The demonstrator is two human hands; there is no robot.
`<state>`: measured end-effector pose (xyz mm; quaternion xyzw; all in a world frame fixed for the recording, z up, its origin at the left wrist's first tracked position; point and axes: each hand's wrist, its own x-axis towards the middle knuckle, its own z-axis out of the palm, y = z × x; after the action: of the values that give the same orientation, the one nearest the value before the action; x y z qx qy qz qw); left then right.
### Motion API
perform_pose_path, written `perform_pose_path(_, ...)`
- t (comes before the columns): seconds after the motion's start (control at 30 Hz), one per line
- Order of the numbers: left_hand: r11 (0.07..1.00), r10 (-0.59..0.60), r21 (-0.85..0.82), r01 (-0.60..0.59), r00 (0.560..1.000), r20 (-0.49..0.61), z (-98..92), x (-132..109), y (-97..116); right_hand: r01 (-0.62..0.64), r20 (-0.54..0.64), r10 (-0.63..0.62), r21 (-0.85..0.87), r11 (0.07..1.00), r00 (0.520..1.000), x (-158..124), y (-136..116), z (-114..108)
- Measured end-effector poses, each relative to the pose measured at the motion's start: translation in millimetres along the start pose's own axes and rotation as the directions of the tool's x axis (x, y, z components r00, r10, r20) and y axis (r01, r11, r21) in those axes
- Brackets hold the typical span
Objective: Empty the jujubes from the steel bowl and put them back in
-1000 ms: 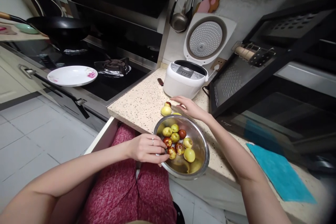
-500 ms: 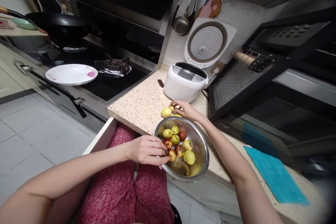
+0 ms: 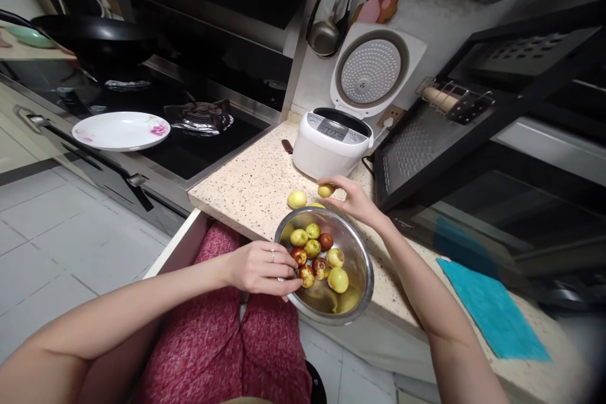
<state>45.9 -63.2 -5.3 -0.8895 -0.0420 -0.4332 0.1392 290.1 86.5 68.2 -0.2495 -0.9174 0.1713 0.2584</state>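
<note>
Yellow fruit (image 3: 325,190), pinched in right hand (image 3: 356,202) fingers (image 3: 337,184) (tips only), beyond bowl (image 3: 369,268)

Yellow-green jujube (image 3: 325,190): held just above tabletop, near front edge. Round steel bowl (image 3: 356,245): at front edge, partly overhanging; inside, a cluster of green and red-brown fruits (image 3: 338,279).

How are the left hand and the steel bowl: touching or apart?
Touching. Head view shows the left hand gripping the steel bowl at its rim.

Silver steel bowl (image 3: 362,278) holds yellow-green and red-brown fruits (image 3: 318,257). Behind the bowl: speckled beige countertop (image 3: 250,186), white rice cooker (image 3: 331,148). Left of the bowl white plate (image 3: 113,132) with pink flower print, right teal cloth (image 3: 495,312).
</note>
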Motion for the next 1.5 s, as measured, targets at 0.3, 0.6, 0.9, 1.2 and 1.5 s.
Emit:
perform_pose_path(0.3,1.000,0.009,0.000,-0.009,0.999,0.031,-3.1,0,-2,0.140,0.483,-0.174,0.106,0.985,0.858,-30,-95,-23)
perform_pose_path(0.6,1.000,0.015,0.024,-0.016,0.999,0.044,-3.9,0,-2,0.129,0.727,-0.124,0.048,0.990,0.676,-38,-111,-4)
perform_pose_path(0.9,1.000,0.020,0.013,-0.020,0.999,0.044,-4.3,1,-3,0.116,0.745,-0.130,0.071,0.991,0.654,-36,-107,-6)
perform_pose_path(1.2,1.000,0.013,0.006,-0.014,0.999,0.048,-4.3,-1,-3,0.077,0.707,-0.130,0.106,0.991,0.695,-36,-106,-13)
perform_pose_path(1.5,0.994,-0.041,-0.098,0.044,0.999,0.031,-2.1,5,9,-0.025,0.189,0.016,0.042,0.999,0.982,-19,-65,-28)
